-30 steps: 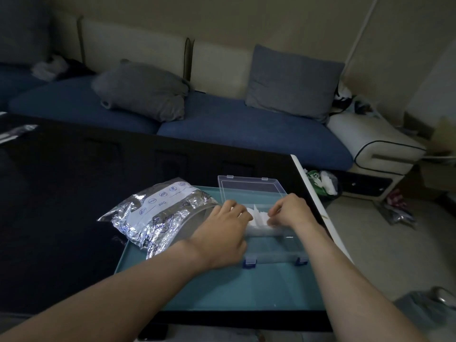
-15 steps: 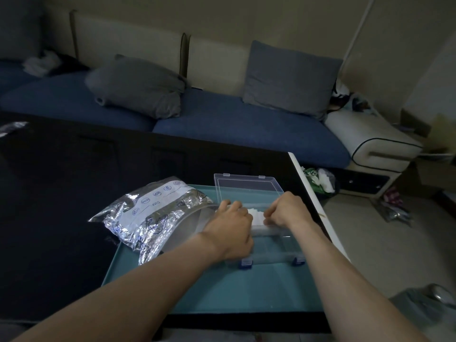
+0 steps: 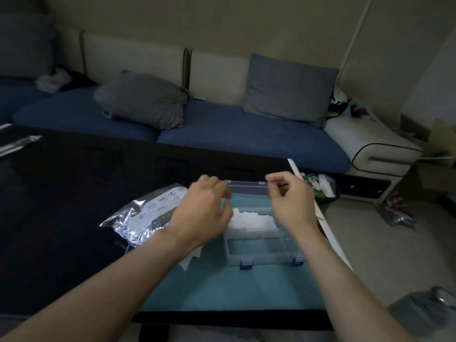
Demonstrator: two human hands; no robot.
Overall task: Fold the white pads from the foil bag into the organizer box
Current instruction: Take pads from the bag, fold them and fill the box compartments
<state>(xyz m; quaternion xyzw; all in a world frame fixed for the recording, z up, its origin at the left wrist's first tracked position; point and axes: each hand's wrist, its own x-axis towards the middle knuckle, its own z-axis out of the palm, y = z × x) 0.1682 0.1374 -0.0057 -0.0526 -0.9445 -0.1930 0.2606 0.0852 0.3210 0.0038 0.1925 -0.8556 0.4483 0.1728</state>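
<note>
Dim room, blue sofa (image 3: 246, 134) across the upper frame with two grey cushions; dark desk (image 3: 61, 206) fills the left and centre, its right edge a pale strip running down the right of centre, floor beyond it. Teal mat (image 3: 234, 290) lies at the desk's lower centre, reaching close to the near edge; bare teal between the box and that edge. Organizer box (image 3: 264, 253), clear plastic with two blue latches on its near wall, sits on the mat right of centre, lid (image 3: 246, 187) raised behind it. White pads (image 3: 251, 220) fill the far row of compartments; near row shows only the teal through the floor. Foil bag (image 3: 145, 218) lies left of the box, partly on the mat, its right end hidden behind the left forearm. A loose white pad (image 3: 191, 259) shows just beside the box's left wall, mostly covered by the left wrist. Left hand (image 3: 204, 213) is above the box's far left corner, fingers curled; right hand (image 3: 291, 201) above the far right, fingers loosely bent near the lid's top edge. Whether either touches or grips the lid cannot be told. Clutter on the floor at right is too dark to identify.
</note>
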